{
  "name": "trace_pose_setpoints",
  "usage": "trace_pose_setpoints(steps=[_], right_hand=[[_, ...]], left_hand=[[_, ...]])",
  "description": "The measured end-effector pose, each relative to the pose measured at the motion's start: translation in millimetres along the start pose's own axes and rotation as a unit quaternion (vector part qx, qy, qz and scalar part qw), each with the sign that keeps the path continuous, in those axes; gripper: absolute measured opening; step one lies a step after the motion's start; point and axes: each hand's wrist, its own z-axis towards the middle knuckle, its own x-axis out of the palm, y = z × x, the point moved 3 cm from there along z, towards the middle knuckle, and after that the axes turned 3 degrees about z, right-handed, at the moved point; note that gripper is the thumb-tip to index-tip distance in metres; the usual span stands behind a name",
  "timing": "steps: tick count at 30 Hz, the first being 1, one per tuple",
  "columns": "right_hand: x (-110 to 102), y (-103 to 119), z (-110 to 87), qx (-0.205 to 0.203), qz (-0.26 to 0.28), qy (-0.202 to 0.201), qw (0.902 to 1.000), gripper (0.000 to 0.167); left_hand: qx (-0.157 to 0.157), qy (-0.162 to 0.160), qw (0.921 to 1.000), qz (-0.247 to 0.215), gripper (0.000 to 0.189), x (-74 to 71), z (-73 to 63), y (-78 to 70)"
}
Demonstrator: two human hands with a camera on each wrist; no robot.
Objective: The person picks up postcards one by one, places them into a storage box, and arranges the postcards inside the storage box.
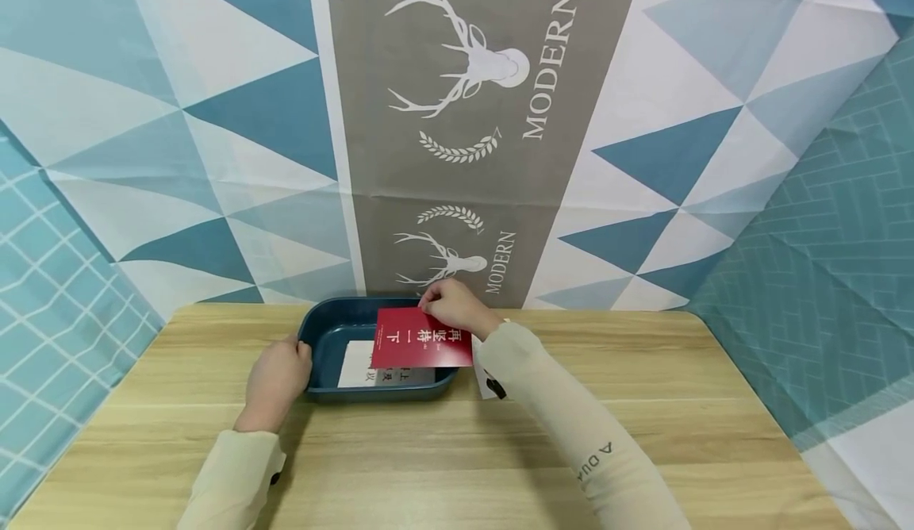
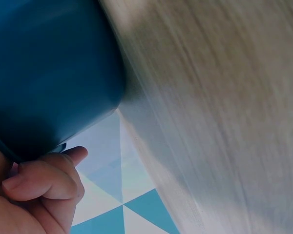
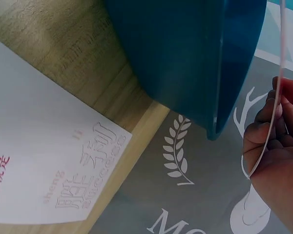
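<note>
A dark blue rectangular tray [image 1: 323, 355] stands at the back of the wooden table. My left hand [image 1: 280, 371] grips its left rim; in the left wrist view, curled fingers [image 2: 49, 183] show at the tray's edge. My right hand [image 1: 457, 308] pinches a red card [image 1: 410, 339] with white characters by its far edge, over the tray's right part. The right wrist view shows this card edge-on as a thin curved strip. Inside the tray lies a white card [image 1: 357, 365] with dark print, partly covered by the red one.
Another white card [image 3: 53, 151] with red and outlined characters lies on the table right of the tray, mostly under my right forearm in the head view. Behind the table [image 1: 400, 466] hangs a patterned cloth [image 1: 428, 181] with deer heads and triangles, close to the tray's back.
</note>
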Motion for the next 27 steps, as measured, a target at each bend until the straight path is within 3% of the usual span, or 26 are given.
trace_pose_setpoints(steps=[27], right_hand=[[28.8, 1.1, 12.7, 0.003, -0.001, -0.019, 0.9998, 0.015]], left_hand=[[-0.007, -0.012, 0.9999, 0.001, 0.032, 0.3, -1.7, -1.7]])
